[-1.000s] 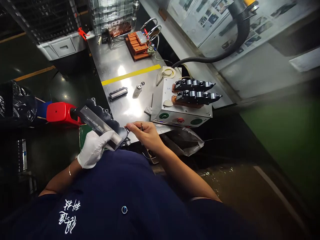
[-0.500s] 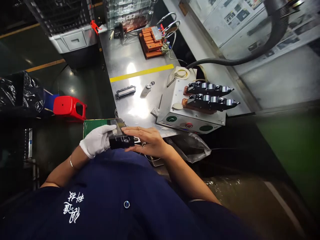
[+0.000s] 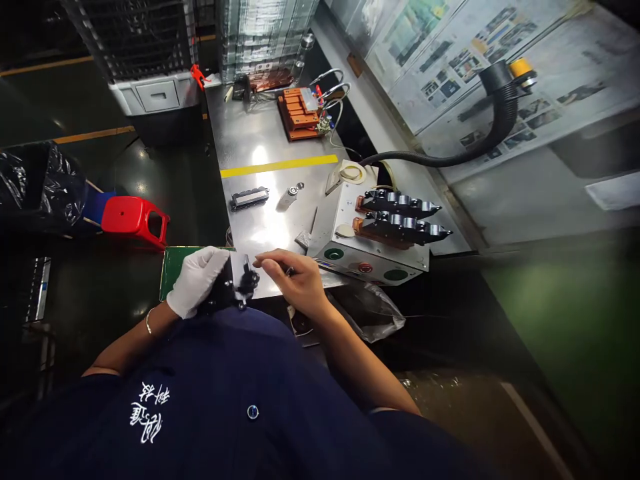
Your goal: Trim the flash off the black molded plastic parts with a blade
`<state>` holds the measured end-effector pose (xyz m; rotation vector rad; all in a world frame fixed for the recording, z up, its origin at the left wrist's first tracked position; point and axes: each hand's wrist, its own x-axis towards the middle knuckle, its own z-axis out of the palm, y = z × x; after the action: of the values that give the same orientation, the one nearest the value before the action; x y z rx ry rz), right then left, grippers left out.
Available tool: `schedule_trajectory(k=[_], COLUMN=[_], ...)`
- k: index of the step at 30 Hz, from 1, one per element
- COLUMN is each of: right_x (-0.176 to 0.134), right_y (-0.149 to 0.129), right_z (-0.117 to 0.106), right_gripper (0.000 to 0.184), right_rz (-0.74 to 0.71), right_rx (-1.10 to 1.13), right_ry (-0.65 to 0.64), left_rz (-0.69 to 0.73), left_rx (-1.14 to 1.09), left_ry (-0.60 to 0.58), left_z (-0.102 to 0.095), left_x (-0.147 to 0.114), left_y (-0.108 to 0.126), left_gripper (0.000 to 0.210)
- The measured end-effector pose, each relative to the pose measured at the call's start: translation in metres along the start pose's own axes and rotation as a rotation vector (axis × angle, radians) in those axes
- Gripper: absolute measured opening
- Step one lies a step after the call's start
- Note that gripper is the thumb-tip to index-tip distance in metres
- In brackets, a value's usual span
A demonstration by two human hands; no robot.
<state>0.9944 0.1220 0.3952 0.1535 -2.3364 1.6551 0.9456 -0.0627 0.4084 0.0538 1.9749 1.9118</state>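
My left hand (image 3: pixel 197 280), in a white glove, grips a black plastic part (image 3: pixel 220 290) in front of my body. Small knobs stick out on the part's right side, and some of it is dark against my shirt. My bare right hand (image 3: pixel 300 283) is just right of the part and apart from it. Its thumb and index finger are close together in a pinch; anything between them is too small to make out. Past my hands, a black ribbed part with a pale strip (image 3: pixel 250 198) lies on the metal table (image 3: pixel 240 140), beside a small white bottle (image 3: pixel 289 197).
Right of the table's middle stands a grey control box (image 3: pixel 370 257) bearing two black parts with metal cylinders (image 3: pixel 405 223). Farther back are an orange fixture (image 3: pixel 299 117) and stacked clear trays (image 3: pixel 265 40). A red stool (image 3: pixel 133 215) is left; a plastic bag (image 3: pixel 370 313) hangs below the box.
My right hand has drawn away from the black part, its fingers changing from stretched out to pinched. The part has turned in my left hand. The view has shifted slightly.
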Motion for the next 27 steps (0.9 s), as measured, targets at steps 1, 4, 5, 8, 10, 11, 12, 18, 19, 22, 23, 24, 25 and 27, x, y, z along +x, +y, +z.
schedule_trajectory(k=[1, 4, 5, 8, 10, 11, 12, 18, 19, 22, 23, 24, 25, 27], right_x=[0.001, 0.003, 0.003, 0.002, 0.003, 0.003, 0.004, -0.003, -0.006, -0.014, -0.016, -0.017, -0.017, -0.017], right_y=[-0.002, -0.01, -0.012, -0.014, -0.013, -0.012, -0.01, -0.009, -0.01, -0.015, -0.016, -0.017, -0.017, -0.016], right_z=[-0.004, -0.011, -0.013, -0.016, -0.016, -0.015, -0.015, -0.01, -0.009, -0.007, -0.006, -0.005, -0.005, -0.004], right_gripper=[0.024, 0.019, 0.018, 0.016, 0.016, 0.016, 0.015, 0.032, 0.037, 0.043, 0.043, 0.043, 0.043, 0.043], right_rz=[0.0, -0.039, -0.052, -0.06, -0.045, -0.033, -0.016, 0.102, 0.083, 0.015, 0.004, -0.001, -0.006, -0.016], right_rx=[-0.011, -0.036, -0.035, -0.059, -0.09, -0.103, -0.111, -0.082, -0.07, -0.065, -0.073, -0.084, -0.093, -0.109], right_ry=[-0.022, -0.127, -0.166, -0.249, -0.267, -0.267, -0.262, -0.169, -0.182, -0.206, -0.192, -0.173, -0.155, -0.135], left_rz=[-0.011, -0.031, -0.034, -0.039, -0.03, -0.023, -0.015, 0.026, 0.032, 0.048, 0.053, 0.058, 0.063, 0.071], left_rx=[0.023, 0.097, 0.104, 0.104, 0.115, 0.125, 0.136, 0.189, 0.196, 0.204, 0.205, 0.205, 0.206, 0.21], left_ry=[-0.048, -0.157, -0.175, -0.214, -0.245, -0.257, -0.266, -0.172, -0.14, -0.066, -0.053, -0.048, -0.052, -0.075], left_z=[-0.001, -0.003, -0.003, -0.002, -0.002, -0.002, -0.002, -0.001, -0.001, -0.001, -0.001, -0.001, -0.001, 0.0], left_x=[-0.001, -0.006, -0.007, -0.008, -0.008, -0.009, -0.009, -0.012, -0.012, -0.011, -0.011, -0.011, -0.011, -0.011], left_y=[0.003, 0.011, 0.013, 0.014, 0.014, 0.014, 0.013, 0.013, 0.012, 0.011, 0.011, 0.011, 0.011, 0.012], left_gripper=[0.04, 0.037, 0.036, 0.034, 0.032, 0.032, 0.031, 0.027, 0.027, 0.029, 0.03, 0.031, 0.031, 0.029])
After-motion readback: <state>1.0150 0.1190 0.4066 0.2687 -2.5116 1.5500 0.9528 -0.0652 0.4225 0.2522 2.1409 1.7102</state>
